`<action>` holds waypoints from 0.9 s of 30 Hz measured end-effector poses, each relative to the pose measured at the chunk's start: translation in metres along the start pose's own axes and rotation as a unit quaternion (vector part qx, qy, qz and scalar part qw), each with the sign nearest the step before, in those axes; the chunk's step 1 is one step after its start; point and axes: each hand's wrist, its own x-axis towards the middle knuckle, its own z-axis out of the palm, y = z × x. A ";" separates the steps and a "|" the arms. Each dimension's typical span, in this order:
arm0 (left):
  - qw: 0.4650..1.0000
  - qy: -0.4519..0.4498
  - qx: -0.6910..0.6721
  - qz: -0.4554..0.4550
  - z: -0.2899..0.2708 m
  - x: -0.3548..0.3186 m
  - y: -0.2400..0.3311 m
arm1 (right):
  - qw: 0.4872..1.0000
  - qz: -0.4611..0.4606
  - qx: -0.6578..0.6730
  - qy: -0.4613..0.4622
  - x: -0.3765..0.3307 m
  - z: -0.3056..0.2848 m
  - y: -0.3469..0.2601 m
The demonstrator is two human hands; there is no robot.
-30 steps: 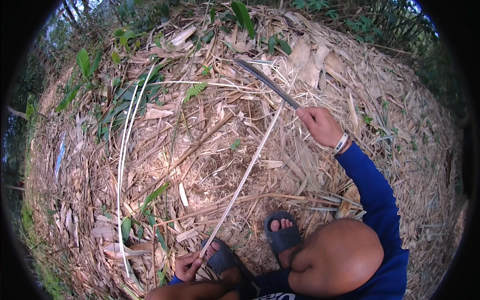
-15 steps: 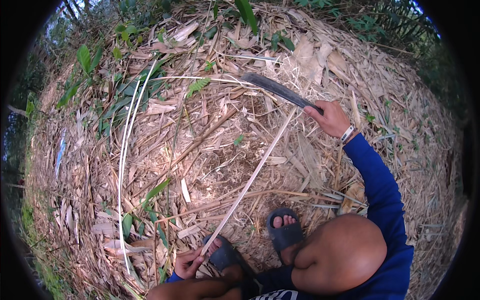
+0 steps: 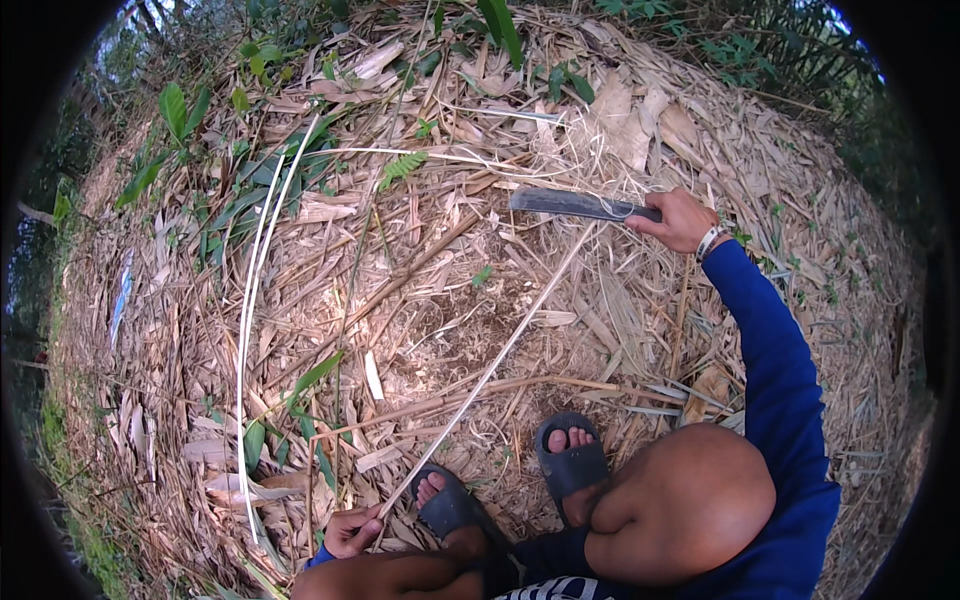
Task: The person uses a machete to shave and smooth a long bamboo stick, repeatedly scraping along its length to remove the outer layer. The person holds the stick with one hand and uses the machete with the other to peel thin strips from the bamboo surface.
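My right hand (image 3: 680, 220) is closed round the handle of a machete (image 3: 565, 203), whose dark, broad blade points left, nearly level. Thin pale shavings curl over the blade near the grip. Low at the left, beside my foot, my left hand (image 3: 352, 530) pinches the near end of a long, thin pale strip (image 3: 490, 372), likely split bamboo. The strip runs slantwise up to the right, its far end just below the machete. I cannot tell whether blade and strip touch.
Two more pale strips (image 3: 257, 265) lie at the left on dry leaf litter. A brown stalk (image 3: 420, 405) crosses in front of my sandals (image 3: 575, 465). Green leaves (image 3: 175, 110) grow at the far left, and shavings (image 3: 620, 160) lie beyond the machete.
The machete has swung from a slant to nearly level, its tip coming nearer. My right hand has shifted slightly right and farther away. My left hand has moved a little left with the strip.
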 end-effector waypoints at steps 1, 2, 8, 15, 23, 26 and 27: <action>1.000 -0.013 -0.010 -0.016 -0.005 -0.002 -0.002 | 1.000 0.000 -0.008 0.002 0.000 0.001 -0.001; 0.999 -0.025 -0.021 -0.031 -0.008 -0.005 -0.004 | 1.000 0.000 -0.016 0.003 -0.001 0.002 -0.002; 0.981 -0.044 -0.162 -0.097 0.001 -0.007 -0.002 | 0.999 0.017 0.000 -0.048 0.005 0.020 0.002; 0.977 0.072 -0.091 -0.177 0.012 -0.038 0.008 | 0.927 0.064 0.320 -0.185 -0.007 0.063 -0.057; 0.958 0.280 0.017 -0.055 0.000 0.027 0.106 | 0.848 0.050 0.527 -0.009 -0.009 0.078 -0.080; 0.964 0.262 -0.036 0.020 0.002 0.075 0.167 | 0.794 0.053 0.602 0.069 -0.021 0.065 -0.079; 0.967 0.246 -0.053 0.038 0.004 0.094 0.192 | 0.780 0.056 0.616 0.094 -0.028 0.060 -0.073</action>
